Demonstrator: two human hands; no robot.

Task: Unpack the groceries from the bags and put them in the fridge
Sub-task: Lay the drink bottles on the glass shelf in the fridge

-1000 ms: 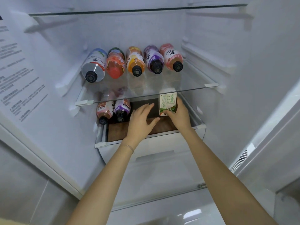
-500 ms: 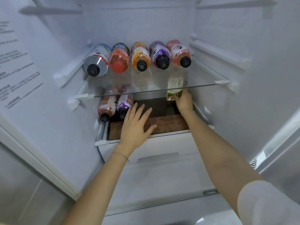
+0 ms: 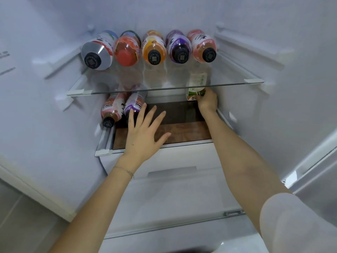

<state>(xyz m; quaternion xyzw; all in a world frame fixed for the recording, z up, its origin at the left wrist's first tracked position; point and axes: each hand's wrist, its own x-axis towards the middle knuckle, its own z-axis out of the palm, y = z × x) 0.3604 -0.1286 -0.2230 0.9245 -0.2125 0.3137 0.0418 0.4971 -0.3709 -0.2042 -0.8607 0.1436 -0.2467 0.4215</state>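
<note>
Carton (image 3: 191, 96) sits roughly upright at the back right of the lower shelf (image 3: 184, 134), beneath the glass shelf (image 3: 164, 89) — the right hand (image 3: 207, 102) grasps its lower part. The left hand (image 3: 144, 136) is released, fingers spread, beside the purple bottle (image 3: 134, 106). Best, I judge, to seat the base flat before letting go — then draw back low under the glass edge.
</note>
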